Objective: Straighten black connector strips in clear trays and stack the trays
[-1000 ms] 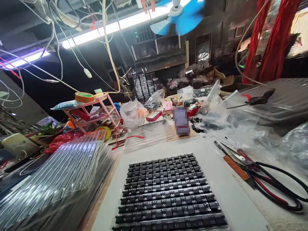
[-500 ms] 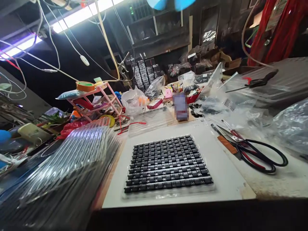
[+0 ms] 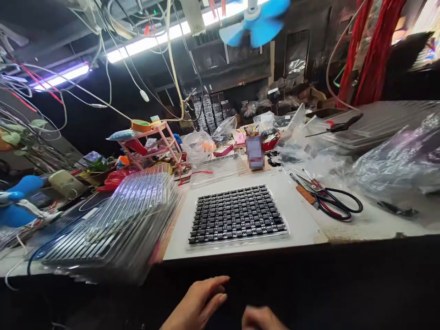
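my left hand (image 3: 197, 305) hangs low at 6 o'clock, below the tabletop (image 3: 299, 215) edge, fingers stretched out and loose, its grip released and holding nothing. my right hand (image 3: 263, 319) sits just beside it at 5 o'clock, only partly in view, so i cannot tell its grip. the tray of black parts (image 3: 237, 214) lies flat on the tabletop at 12 o'clock from my hands, well apart. the scissors (image 3: 332, 201) lie at 2 o'clock, a stack of clear trays (image 3: 117, 215) at 10 o'clock
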A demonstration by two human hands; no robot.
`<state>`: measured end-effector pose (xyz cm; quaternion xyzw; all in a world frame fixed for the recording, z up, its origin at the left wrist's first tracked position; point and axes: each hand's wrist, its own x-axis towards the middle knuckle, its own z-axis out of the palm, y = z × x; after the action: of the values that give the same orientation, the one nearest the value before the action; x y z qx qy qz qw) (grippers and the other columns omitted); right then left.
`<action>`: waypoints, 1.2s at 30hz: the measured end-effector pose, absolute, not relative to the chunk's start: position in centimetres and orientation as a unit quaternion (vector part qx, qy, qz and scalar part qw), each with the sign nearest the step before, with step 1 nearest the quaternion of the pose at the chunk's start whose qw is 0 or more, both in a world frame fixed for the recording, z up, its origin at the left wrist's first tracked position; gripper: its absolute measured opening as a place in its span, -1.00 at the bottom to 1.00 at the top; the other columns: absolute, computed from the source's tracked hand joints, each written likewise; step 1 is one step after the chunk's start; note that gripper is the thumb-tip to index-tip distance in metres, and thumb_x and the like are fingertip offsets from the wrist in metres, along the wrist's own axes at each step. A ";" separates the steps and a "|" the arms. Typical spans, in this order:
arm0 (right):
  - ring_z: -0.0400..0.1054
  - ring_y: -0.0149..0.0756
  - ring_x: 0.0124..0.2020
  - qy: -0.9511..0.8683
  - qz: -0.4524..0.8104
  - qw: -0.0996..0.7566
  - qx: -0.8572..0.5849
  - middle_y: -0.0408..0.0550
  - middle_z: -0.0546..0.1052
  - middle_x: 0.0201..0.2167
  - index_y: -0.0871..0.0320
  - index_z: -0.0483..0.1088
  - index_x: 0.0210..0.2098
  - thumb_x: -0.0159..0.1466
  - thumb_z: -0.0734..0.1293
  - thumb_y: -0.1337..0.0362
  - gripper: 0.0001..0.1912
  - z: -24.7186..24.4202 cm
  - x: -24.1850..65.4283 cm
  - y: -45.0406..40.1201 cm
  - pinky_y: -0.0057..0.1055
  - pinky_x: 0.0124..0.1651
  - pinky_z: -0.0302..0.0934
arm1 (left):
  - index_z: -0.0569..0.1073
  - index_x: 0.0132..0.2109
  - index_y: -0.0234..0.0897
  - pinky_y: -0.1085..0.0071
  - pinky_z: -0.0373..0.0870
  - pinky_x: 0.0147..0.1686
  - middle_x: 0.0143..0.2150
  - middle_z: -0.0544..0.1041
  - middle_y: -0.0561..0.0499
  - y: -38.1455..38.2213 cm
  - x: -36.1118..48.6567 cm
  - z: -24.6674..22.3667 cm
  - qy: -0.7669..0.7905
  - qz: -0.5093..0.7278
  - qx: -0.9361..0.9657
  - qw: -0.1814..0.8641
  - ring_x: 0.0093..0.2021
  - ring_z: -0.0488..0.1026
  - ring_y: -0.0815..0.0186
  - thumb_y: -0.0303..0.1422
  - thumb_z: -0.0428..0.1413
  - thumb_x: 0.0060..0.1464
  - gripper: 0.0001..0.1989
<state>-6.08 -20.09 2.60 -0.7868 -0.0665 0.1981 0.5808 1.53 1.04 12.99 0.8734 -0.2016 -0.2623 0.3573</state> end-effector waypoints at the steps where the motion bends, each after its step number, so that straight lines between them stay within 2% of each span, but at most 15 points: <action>1: 0.26 -0.35 -0.36 -0.068 0.164 0.602 -0.778 -0.13 0.37 -0.42 0.19 0.34 -0.34 0.29 0.21 0.00 -0.64 3.3 -5.3 -19.9 -0.39 -0.25 0.19 | 0.42 0.10 -0.08 0.35 0.36 0.04 -0.01 0.53 -0.01 1.1 1.4 13.9 -0.204 -0.239 0.876 0.366 -0.02 0.46 0.24 -0.05 -0.01 0.14 -0.55; 4: 0.11 -0.42 -0.50 -0.081 0.086 0.647 -0.753 -0.20 0.24 -0.56 0.18 0.27 -0.43 0.27 0.18 0.03 -0.66 4.7 -3.3 -19.9 -0.47 -0.42 0.03 | 0.48 0.02 -0.09 0.38 0.40 -0.02 -0.11 0.57 0.01 1.5 2.1 16.4 -0.217 -0.165 0.879 0.391 -0.10 0.50 0.26 -0.11 0.01 0.16 -0.65; 6: 0.08 -0.44 -0.53 -0.105 0.099 0.630 -0.763 -0.21 0.22 -0.58 0.18 0.26 -0.45 0.24 0.21 0.07 -0.71 5.2 -3.0 -20.5 -0.49 -0.46 -0.01 | 0.50 -0.03 -0.13 0.41 0.43 -0.07 -0.18 0.59 0.00 1.5 3.3 17.5 -0.222 -0.098 0.877 0.415 -0.15 0.52 0.28 -0.14 0.00 0.17 -0.67; 8: 0.18 -0.41 -0.46 -0.124 0.125 0.586 -0.791 -0.18 0.31 -0.52 0.17 0.29 -0.44 0.24 0.22 0.14 -0.77 5.9 -3.5 -21.5 -0.50 -0.40 0.06 | 0.51 -0.06 -0.16 0.41 0.43 -0.09 -0.21 0.59 0.00 1.3 5.0 18.0 -0.226 -0.020 0.873 0.432 -0.15 0.52 0.29 -0.16 -0.01 0.18 -0.69; 11: 0.30 -0.32 -0.25 -0.117 0.150 0.558 -0.808 -0.11 0.44 -0.32 0.13 0.37 -0.36 0.26 0.22 0.20 -0.83 8.7 -4.6 -23.9 -0.49 -0.20 0.16 | 0.51 -0.10 -0.20 0.39 0.42 -0.07 -0.19 0.57 -0.02 0.7 7.9 17.7 -0.237 0.091 0.871 0.419 -0.12 0.49 0.28 -0.20 0.00 0.18 -0.72; 13: 0.32 -0.35 -0.34 -0.109 0.170 0.587 -0.784 -0.12 0.45 -0.40 0.13 0.40 -0.35 0.30 0.21 0.16 -0.78 11.4 -4.8 -25.9 -0.49 -0.26 0.18 | 0.52 -0.12 -0.22 0.34 0.40 -0.04 -0.16 0.55 -0.04 0.6 9.7 16.9 -0.239 0.148 0.877 0.389 -0.09 0.47 0.26 -0.22 0.01 0.18 -0.73; 16: 0.28 -0.39 -0.44 -0.075 0.034 0.633 -0.770 -0.16 0.39 -0.51 0.13 0.40 -0.31 0.33 0.18 0.06 -0.70 14.5 -3.4 -29.1 -0.50 -0.33 0.17 | 0.51 -0.10 -0.26 0.26 0.34 0.04 -0.10 0.52 -0.07 0.9 12.1 15.3 -0.230 0.194 0.887 0.351 -0.03 0.43 0.24 -0.23 -0.01 0.19 -0.72; 19: 0.25 -0.41 -0.46 0.016 -0.122 0.609 -0.783 -0.18 0.34 -0.54 0.12 0.39 -0.30 0.33 0.18 0.04 -0.69 14.6 -1.0 -31.8 -0.52 -0.37 0.15 | 0.49 -0.06 -0.28 0.18 0.29 0.09 -0.05 0.49 -0.10 1.9 13.8 13.5 -0.199 0.212 0.897 0.333 0.02 0.40 0.20 -0.20 -0.03 0.19 -0.67; 22: 0.27 -0.39 -0.45 0.091 -0.179 0.568 -0.798 -0.17 0.34 -0.53 0.11 0.39 -0.26 0.31 0.20 0.01 -0.69 12.9 1.2 -33.6 -0.53 -0.41 0.16 | 0.46 -0.03 -0.31 0.12 0.25 0.12 0.00 0.47 -0.14 3.0 14.7 11.8 -0.138 0.216 0.906 0.338 0.06 0.37 0.15 -0.14 -0.04 0.18 -0.61; 29: 0.37 -0.34 -0.34 0.174 -0.201 0.536 -0.801 -0.10 0.46 -0.33 0.10 0.42 -0.18 0.24 0.24 -0.06 -0.62 11.0 3.7 -34.5 -0.55 -0.35 0.28 | 0.34 0.11 -0.24 0.09 0.15 0.22 0.13 0.40 -0.10 3.5 14.9 9.7 -0.002 0.132 0.881 0.454 0.17 0.30 0.16 -0.04 -0.09 0.18 -0.52; 36: 0.41 -0.29 -0.26 0.204 -0.192 0.509 -0.814 -0.09 0.49 -0.23 0.07 0.43 -0.14 0.22 0.23 -0.07 -0.59 10.5 4.2 -34.5 -0.54 -0.47 0.27 | 0.30 0.14 -0.17 0.08 0.18 0.21 0.15 0.38 -0.09 3.8 14.7 8.7 0.010 0.084 0.840 0.535 0.16 0.32 0.15 -0.04 0.02 0.11 -0.49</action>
<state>4.19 -34.50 10.50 -0.8139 0.2041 -0.1918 0.5090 14.67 3.84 8.72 0.8404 0.0099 0.0841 0.5354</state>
